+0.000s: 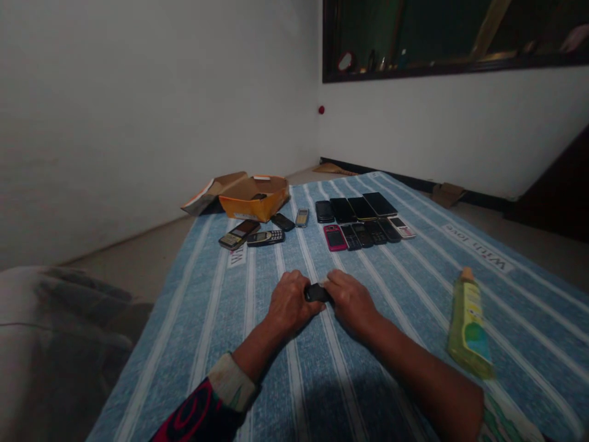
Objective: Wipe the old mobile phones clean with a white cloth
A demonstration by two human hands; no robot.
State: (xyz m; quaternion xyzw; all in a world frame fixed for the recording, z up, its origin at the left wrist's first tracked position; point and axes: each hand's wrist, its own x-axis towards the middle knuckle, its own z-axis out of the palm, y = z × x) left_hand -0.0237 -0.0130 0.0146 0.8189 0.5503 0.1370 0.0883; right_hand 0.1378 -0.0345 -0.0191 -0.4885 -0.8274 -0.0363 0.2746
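A small dark phone (316, 293) is held between both hands above the blue striped cloth (264, 282). My left hand (291, 301) is closed around its left end, thumb along the lower edge. At its right end, the fingers of my right hand (348, 301) are bent together against it, partly hidden. Beyond the hands, two rows of phones lie side by side, among them a pink one (335, 237) and a large black one (380, 204). Several loose phones, including a dark one with a light keypad (265, 237), lie further left.
An open orange cardboard box (257, 199) with a dark item inside stands at the table's far left. A bottle of yellow-green liquid (470, 325) is on the cloth at right. White walls rise behind, with a dark-framed window (451, 61) at upper right.
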